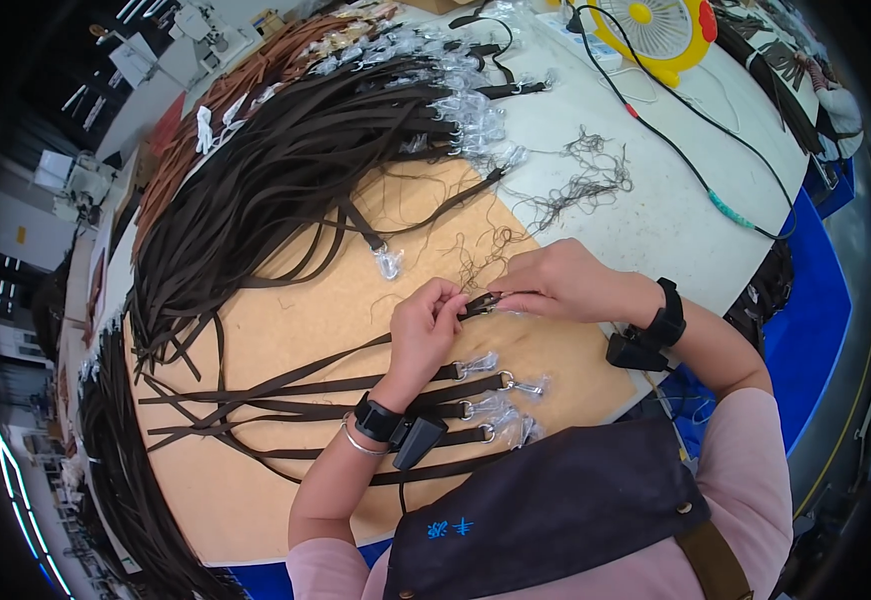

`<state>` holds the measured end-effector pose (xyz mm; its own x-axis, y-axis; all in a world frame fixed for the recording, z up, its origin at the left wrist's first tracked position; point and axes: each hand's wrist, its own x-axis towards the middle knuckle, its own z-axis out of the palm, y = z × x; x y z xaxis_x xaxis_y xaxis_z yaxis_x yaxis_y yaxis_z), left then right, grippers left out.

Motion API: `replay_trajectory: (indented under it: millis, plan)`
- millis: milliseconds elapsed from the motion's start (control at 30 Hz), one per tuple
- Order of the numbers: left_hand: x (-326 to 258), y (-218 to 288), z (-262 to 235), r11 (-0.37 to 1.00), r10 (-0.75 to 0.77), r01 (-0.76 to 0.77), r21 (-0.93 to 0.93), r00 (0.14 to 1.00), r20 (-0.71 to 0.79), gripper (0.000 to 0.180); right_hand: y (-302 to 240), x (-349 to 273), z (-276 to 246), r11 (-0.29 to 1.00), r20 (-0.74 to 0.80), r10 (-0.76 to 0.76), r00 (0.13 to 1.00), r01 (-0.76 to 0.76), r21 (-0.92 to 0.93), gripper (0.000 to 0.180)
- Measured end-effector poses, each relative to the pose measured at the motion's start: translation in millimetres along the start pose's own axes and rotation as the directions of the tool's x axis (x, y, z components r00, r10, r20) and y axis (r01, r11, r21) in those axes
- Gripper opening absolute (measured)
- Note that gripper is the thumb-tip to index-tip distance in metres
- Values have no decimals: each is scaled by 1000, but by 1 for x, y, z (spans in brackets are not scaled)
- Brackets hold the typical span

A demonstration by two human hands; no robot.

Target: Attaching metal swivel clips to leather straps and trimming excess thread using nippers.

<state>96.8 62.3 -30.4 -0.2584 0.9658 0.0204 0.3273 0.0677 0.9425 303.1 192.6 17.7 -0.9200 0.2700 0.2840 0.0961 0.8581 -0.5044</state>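
My left hand [422, 332] is closed in a pinch on one end of a long dark brown strap [341, 356], which trails away to the left across the tan board. Just right of it, my right hand [566, 284] has its fingers pressed together at that same strap end. What those fingers pinch is small and mostly hidden; a bit of metal shows between the hands. Below the left hand lie several similar straps [301, 410], their right ends fitted with metal rings and clips [524, 385] wrapped in clear plastic.
A large heap of dark straps [296, 150] covers the board's [286, 510] far left. Loose thread [591, 180] is scattered beyond my hands. A yellow fan [651, 30] stands at the far right, near a black cable [681, 155]. Blue bins [816, 310] line the right side.
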Motion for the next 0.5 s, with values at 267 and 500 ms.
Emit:
replay_trajectory:
  millis: [267,500]
  plan:
    - [-2,6,-3,998,-50,53,-26,995,90,10,-7,1,9,994,73,94,993,-90,-65,27]
    - [-2,-3,0,1000,4,-3,-16,999,33,9,-12,2,7,996,61,83,995,-81,-32,24]
